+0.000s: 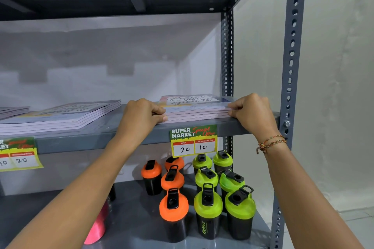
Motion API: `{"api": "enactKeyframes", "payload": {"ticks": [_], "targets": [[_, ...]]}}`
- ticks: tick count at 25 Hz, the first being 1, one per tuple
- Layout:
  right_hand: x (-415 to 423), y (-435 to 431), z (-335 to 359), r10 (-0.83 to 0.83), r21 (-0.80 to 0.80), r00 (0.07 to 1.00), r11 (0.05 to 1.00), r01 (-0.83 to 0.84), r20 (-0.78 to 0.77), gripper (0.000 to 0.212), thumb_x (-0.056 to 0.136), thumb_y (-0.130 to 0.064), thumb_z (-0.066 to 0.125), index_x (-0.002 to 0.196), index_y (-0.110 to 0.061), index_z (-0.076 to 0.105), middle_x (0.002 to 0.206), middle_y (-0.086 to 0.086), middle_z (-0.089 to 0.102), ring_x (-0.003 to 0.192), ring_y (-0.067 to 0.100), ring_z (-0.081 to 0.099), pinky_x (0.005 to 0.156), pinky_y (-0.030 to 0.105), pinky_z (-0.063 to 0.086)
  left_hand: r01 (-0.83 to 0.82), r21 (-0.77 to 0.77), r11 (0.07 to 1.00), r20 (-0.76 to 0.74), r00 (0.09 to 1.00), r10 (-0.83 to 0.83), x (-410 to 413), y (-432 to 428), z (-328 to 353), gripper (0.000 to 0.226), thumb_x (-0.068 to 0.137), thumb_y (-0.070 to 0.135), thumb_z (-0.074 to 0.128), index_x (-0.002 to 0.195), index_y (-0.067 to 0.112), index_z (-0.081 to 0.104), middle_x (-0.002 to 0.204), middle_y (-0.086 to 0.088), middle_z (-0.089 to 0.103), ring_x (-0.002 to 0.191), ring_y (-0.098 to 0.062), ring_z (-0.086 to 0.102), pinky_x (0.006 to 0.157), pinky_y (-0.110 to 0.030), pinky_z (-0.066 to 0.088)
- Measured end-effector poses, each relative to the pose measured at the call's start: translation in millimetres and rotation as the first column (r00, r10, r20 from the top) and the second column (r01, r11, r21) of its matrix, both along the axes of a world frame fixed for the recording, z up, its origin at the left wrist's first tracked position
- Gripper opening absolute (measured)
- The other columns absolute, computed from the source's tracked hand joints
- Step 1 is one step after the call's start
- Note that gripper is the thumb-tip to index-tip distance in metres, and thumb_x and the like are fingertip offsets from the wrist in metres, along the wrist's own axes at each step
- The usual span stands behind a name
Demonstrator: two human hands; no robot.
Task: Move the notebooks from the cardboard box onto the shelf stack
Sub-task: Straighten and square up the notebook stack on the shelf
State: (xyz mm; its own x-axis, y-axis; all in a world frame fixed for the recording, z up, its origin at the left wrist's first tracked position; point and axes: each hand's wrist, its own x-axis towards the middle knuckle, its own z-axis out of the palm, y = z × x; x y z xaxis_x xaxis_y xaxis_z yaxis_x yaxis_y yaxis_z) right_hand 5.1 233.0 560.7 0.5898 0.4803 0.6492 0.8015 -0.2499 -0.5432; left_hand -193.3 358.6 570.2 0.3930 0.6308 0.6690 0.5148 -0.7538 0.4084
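While resting on the shelf (129,137), notebook stack (194,110) between left hand (141,114), right hand (253,111), both seemingly gripping its ends.

One view only — a wide-angle camera on the person's head, close to a grey metal rack (291,62). It faces forward, level with the notebook shelf (125,137) at 12 o'clock, and looks down on the bottles (208,206) at 6 o'clock — both forearms reach in from below.
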Motion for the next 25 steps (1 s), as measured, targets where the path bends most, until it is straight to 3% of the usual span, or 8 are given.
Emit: {"api": "enactKeyframes", "payload": {"ticks": [10,13,15,25], "targets": [[4.1,-1.0,0.5,0.048,0.003,0.999,0.999,-0.048,-0.025,0.018,0.089,-0.010,0.062,0.103,-0.006,0.072,0.112,0.013,0.072,0.115,0.028,0.058,0.101,0.030,0.045,0.001,0.021,1.000,-0.019,1.000,-0.001,-1.5,0.7,-1.6,0.030,0.081,0.019,0.071,0.109,0.008,0.071,0.117,-0.007,0.071,0.113,-0.019,0.061,0.099,-0.026,0.042],[5.2,-2.6,0.6,0.065,0.008,0.997,0.998,-0.064,-0.035,0.018,0.088,-0.011,0.064,0.103,-0.007,0.073,0.111,0.012,0.072,0.113,0.026,0.059,0.094,0.023,0.043,-0.004,0.038,0.999,-0.026,1.000,0.005,-1.1,0.5,-2.3,0.028,0.082,0.020,0.070,0.108,0.008,0.071,0.116,-0.007,0.071,0.115,-0.021,0.059,0.100,-0.029,0.042],[7.5,-4.9,0.0,0.085,0.015,0.994,0.996,-0.084,-0.068,0.020,0.086,-0.014,0.067,0.104,-0.009,0.072,0.111,0.011,0.072,0.112,0.023,0.059,0.088,0.018,0.040,0.002,0.032,0.999,-0.019,1.000,-0.002,-1.3,2.0,-1.6,0.027,0.082,0.019,0.070,0.107,0.008,0.072,0.115,-0.007,0.071,0.115,-0.021,0.059,0.099,-0.028,0.042],[14.5,-3.2,-1.2,0.084,0.017,0.995,0.996,-0.083,-0.056,0.018,0.085,-0.012,0.068,0.103,-0.009,0.073,0.109,0.011,0.072,0.111,0.023,0.059,0.087,0.018,0.039,-0.009,0.032,0.999,-0.011,1.000,0.009,-0.8,2.8,-1.3,0.027,0.082,0.019,0.071,0.107,0.008,0.072,0.114,-0.009,0.072,0.111,-0.021,0.061,0.095,-0.025,0.042]]}}
